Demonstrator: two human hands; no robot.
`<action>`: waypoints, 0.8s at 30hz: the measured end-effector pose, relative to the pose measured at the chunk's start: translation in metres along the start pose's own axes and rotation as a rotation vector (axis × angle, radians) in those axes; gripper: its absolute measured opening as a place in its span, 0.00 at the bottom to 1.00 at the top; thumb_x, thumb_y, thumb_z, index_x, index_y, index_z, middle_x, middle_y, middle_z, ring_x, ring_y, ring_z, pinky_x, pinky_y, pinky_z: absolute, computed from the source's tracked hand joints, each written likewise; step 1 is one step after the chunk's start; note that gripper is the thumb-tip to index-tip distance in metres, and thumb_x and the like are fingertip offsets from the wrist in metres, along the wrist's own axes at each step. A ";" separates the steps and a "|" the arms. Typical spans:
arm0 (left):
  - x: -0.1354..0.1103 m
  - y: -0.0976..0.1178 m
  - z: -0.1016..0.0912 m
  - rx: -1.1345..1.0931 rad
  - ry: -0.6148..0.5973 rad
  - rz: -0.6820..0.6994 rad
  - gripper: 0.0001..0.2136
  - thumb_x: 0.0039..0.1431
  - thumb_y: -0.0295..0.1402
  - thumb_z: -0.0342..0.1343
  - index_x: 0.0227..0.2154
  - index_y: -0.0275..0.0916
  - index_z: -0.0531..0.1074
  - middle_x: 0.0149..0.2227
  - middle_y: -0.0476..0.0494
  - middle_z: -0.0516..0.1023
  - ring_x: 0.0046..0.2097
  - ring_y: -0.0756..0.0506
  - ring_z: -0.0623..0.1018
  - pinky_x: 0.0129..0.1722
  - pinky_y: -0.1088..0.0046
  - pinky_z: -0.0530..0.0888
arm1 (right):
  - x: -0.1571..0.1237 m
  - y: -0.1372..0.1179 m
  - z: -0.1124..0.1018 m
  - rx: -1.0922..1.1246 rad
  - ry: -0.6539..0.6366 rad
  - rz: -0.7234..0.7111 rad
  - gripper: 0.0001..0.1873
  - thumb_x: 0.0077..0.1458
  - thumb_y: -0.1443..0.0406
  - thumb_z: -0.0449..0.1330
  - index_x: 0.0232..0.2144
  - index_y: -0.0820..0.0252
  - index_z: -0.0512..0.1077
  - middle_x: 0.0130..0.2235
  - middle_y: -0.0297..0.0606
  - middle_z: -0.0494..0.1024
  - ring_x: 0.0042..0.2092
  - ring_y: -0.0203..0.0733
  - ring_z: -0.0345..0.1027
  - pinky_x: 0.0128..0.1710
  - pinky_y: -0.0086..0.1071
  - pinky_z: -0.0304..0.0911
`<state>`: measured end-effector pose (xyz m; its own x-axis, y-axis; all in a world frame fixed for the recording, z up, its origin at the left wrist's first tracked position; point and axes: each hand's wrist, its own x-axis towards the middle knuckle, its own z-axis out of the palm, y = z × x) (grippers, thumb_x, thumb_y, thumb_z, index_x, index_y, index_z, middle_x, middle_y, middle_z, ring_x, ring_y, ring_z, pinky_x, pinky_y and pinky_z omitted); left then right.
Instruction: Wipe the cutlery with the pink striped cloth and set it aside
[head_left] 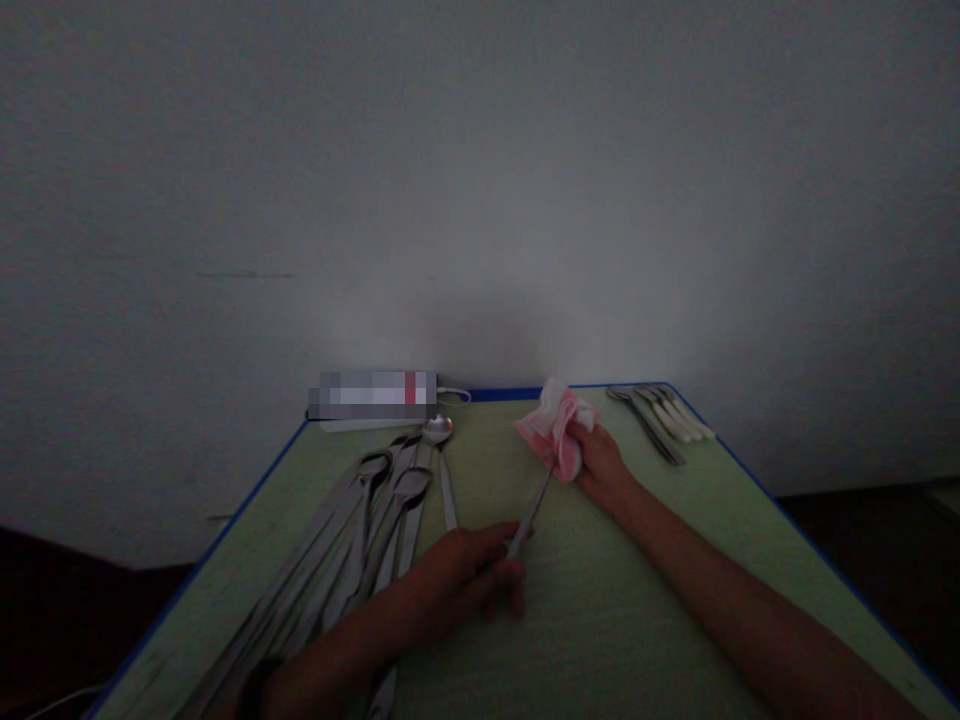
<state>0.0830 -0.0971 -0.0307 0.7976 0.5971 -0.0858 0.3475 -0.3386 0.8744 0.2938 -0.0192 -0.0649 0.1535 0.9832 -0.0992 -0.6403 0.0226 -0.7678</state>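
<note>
My left hand (484,572) pinches the handle end of a slim metal utensil (534,512) above the table. The utensil's far end is wrapped in a pink and white cloth (556,425), so I cannot see what kind it is. Closed on that cloth is my right hand (600,460). Just left of my left hand lies a metal spoon (438,430) with its bowl toward the wall. Beside it, several long-handled metal spoons (411,486) lie in a loose pile, partly hidden by my left forearm.
At the back right corner lie dark metal spoons (646,425) and several white-handled forks (679,415). A box-like object with a blurred front (375,396) stands at the back left, with a white cable (457,393). The green table (600,620) meets a grey wall (495,200).
</note>
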 end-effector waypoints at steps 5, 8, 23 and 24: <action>0.001 -0.001 0.002 -0.027 0.049 -0.064 0.13 0.63 0.38 0.38 0.38 0.36 0.64 0.23 0.50 0.73 0.23 0.53 0.70 0.25 0.81 0.66 | -0.003 -0.003 0.001 0.039 -0.069 0.049 0.15 0.40 0.67 0.64 0.35 0.59 0.69 0.29 0.33 0.77 0.32 0.40 0.71 0.33 0.36 0.69; 0.001 0.003 0.001 0.077 0.096 -0.105 0.14 0.62 0.39 0.39 0.27 0.37 0.63 0.20 0.52 0.69 0.23 0.53 0.69 0.24 0.81 0.63 | -0.005 -0.001 0.004 -0.006 -0.088 0.030 0.16 0.41 0.66 0.65 0.36 0.59 0.69 0.32 0.33 0.77 0.33 0.38 0.71 0.36 0.34 0.68; -0.003 0.011 0.000 0.176 0.033 -0.070 0.14 0.62 0.40 0.40 0.27 0.37 0.64 0.25 0.50 0.71 0.26 0.52 0.69 0.25 0.79 0.62 | -0.010 -0.001 0.013 -0.073 0.190 -0.030 0.16 0.45 0.53 0.59 0.31 0.60 0.71 0.29 0.35 0.77 0.29 0.37 0.70 0.28 0.29 0.64; -0.003 0.012 0.000 0.177 0.046 -0.070 0.14 0.62 0.39 0.40 0.27 0.37 0.64 0.25 0.49 0.72 0.27 0.52 0.70 0.27 0.79 0.63 | -0.014 0.000 0.015 -0.069 0.201 -0.016 0.16 0.45 0.53 0.59 0.31 0.60 0.71 0.29 0.35 0.77 0.29 0.37 0.70 0.28 0.29 0.64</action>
<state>0.0848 -0.1025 -0.0203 0.7464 0.6550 -0.1177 0.4858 -0.4155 0.7690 0.2800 -0.0298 -0.0541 0.3143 0.9268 -0.2056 -0.5847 0.0183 -0.8111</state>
